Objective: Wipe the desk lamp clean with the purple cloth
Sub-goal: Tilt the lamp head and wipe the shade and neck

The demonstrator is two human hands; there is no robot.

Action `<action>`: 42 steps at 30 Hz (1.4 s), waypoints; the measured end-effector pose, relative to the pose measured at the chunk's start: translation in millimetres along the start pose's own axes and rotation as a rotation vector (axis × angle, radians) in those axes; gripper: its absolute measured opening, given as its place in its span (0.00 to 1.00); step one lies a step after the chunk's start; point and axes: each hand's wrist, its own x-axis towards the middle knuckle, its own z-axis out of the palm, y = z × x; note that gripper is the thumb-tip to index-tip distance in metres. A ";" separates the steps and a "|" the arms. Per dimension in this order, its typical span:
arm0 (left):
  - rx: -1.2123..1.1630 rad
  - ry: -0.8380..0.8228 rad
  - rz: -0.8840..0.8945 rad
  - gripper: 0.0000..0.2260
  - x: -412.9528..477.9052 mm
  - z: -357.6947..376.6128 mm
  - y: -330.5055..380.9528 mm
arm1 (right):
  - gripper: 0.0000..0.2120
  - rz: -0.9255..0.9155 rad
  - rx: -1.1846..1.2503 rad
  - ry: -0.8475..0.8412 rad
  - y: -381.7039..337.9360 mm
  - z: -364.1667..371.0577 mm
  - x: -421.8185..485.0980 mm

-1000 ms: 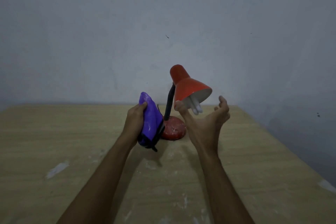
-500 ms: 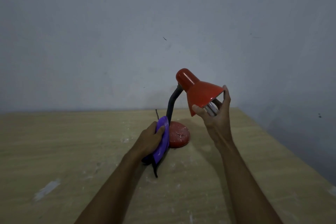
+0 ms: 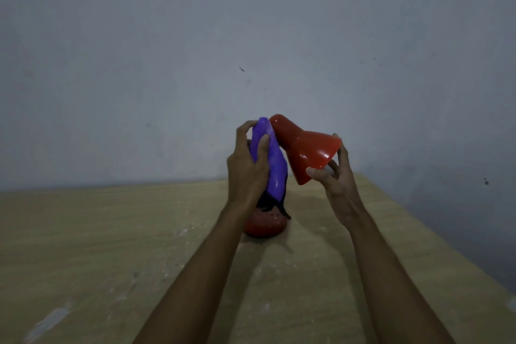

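The red desk lamp stands on the wooden table [image 3: 111, 246], its round red base [image 3: 264, 225] partly behind my left wrist. Its cone shade [image 3: 307, 152] tilts up to the left. My left hand [image 3: 247, 167] grips the purple cloth [image 3: 272, 162], bunched into a tall roll, and holds it against the narrow top end of the shade. The lamp's black neck is hidden behind the cloth and hand. My right hand [image 3: 335, 179] holds the wide rim of the shade, thumb on the lower edge, fingers behind the rim.
A plain grey wall [image 3: 251, 36] rises right behind the table. The table's right edge [image 3: 435, 234] runs diagonally toward me. Pale smears and scuffs mark the tabletop around the base and at the lower left.
My left hand has risen with the cloth from beside the base up to the top of the shade. The right hand has kept hold of the rim, and the shade has tilted further.
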 end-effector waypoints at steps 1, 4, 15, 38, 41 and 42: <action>-0.011 0.011 -0.003 0.14 2.1 8.7 -1.1 | 0.52 -0.007 0.009 0.007 1.4 -0.9 0.8; -0.035 0.077 -0.044 0.10 -3.9 28.9 -13.2 | 0.50 0.000 0.028 0.024 3.8 -5.3 1.3; -0.006 0.214 0.053 0.12 -4.6 41.4 -26.1 | 0.51 -0.005 0.030 -0.014 1.9 -2.1 10.4; 0.457 0.086 0.101 0.16 -47.9 -1.7 -70.3 | 0.55 0.056 -0.007 -0.028 -8.5 6.7 -5.9; 0.646 -0.012 -0.089 0.19 -66.0 -13.7 -87.5 | 0.56 0.039 -0.018 0.020 -14.7 19.5 -15.8; 0.687 -0.047 -0.118 0.20 -70.8 -16.8 -90.2 | 0.57 0.028 -0.025 0.031 -17.4 26.5 -21.4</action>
